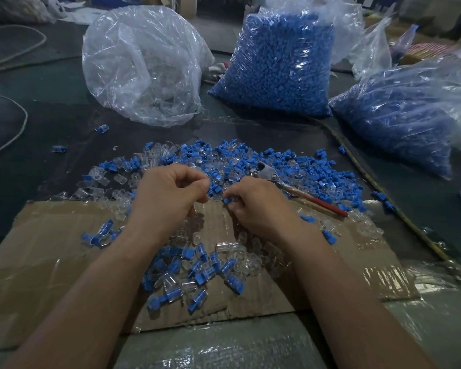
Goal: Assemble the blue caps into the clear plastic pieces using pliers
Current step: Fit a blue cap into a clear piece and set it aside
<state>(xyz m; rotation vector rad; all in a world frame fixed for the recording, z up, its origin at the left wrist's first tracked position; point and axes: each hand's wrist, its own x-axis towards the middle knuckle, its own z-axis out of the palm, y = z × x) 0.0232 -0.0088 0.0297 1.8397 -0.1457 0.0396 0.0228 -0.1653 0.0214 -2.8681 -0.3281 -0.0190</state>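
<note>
A heap of loose blue caps mixed with clear plastic pieces spreads across the dark table ahead of me. My left hand hovers over the heap's near edge with fingers curled; what it holds, if anything, is hidden. My right hand pinches a small blue cap at its fingertips. Pliers with a red handle lie on the heap, just right of my right hand. Joined blue-and-clear pieces lie on the cardboard sheet between my forearms.
A clear bag of clear pieces stands at the back left. Two bags of blue caps stand at the back centre and right. A cord runs diagonally along the right. Stray assembled pieces lie at the left.
</note>
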